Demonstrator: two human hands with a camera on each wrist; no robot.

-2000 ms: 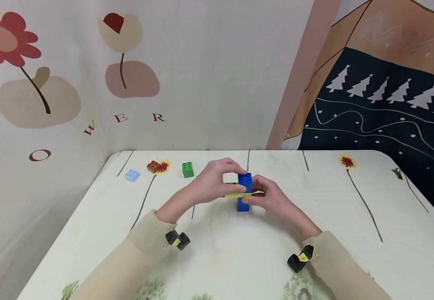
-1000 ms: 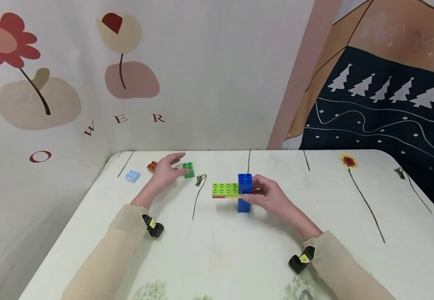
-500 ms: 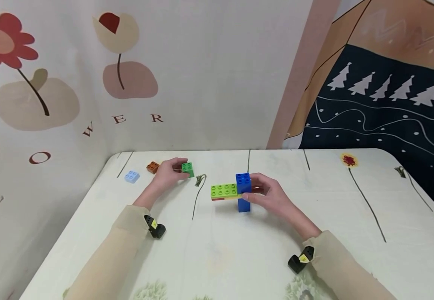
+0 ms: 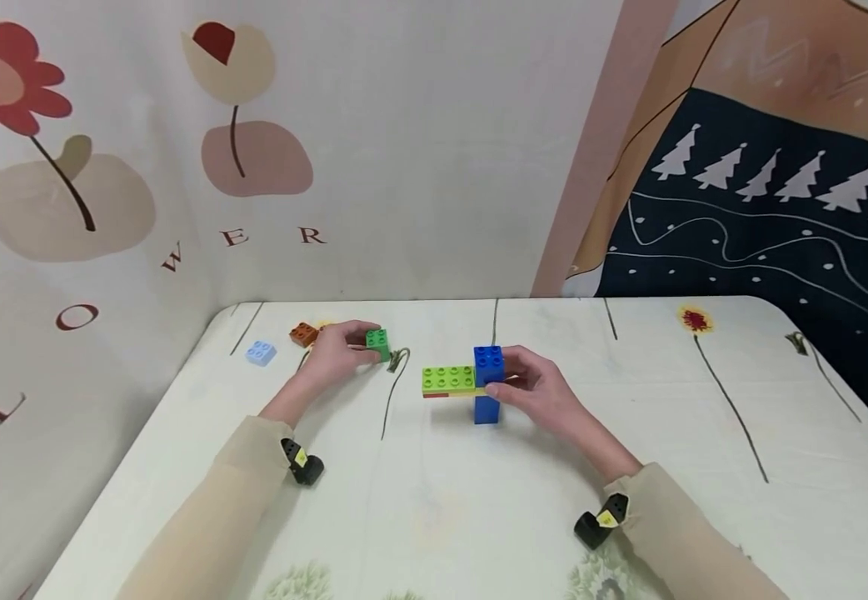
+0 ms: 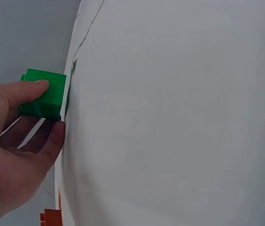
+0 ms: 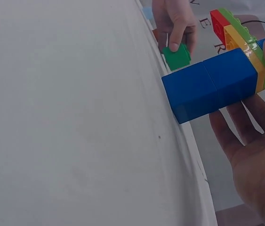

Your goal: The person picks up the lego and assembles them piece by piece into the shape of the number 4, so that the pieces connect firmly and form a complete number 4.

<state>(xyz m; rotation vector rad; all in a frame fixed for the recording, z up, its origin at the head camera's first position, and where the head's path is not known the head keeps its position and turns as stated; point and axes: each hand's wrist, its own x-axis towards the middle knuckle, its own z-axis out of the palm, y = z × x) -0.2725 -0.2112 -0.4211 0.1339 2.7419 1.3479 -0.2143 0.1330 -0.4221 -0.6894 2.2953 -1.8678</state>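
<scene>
At the back left of the table, my left hand (image 4: 336, 354) pinches a green building brick (image 4: 377, 343) between thumb and fingers. The thumb lies on one side of that brick in the left wrist view. Right of the middle, my right hand (image 4: 546, 396) grips a brick build by its right side. The build has a blue brick (image 4: 489, 365) on top and a lime-green plate (image 4: 447, 379) sticking out to the left. Yellow and red pieces (image 6: 219, 24) sit under the plate. Two stacked blue bricks (image 6: 207, 87) form the leg below.
An orange-brown brick (image 4: 303, 334) lies just left of my left hand, and a light blue brick (image 4: 261, 352) beyond it. The tabletop cloth (image 4: 434, 500) is white with printed flowers. Printed curtains (image 4: 419, 167) rise behind the table's back edge.
My left hand has left the build, reached to the back left and taken hold of the green brick, which has shifted slightly nearer. My right hand stays on the build.
</scene>
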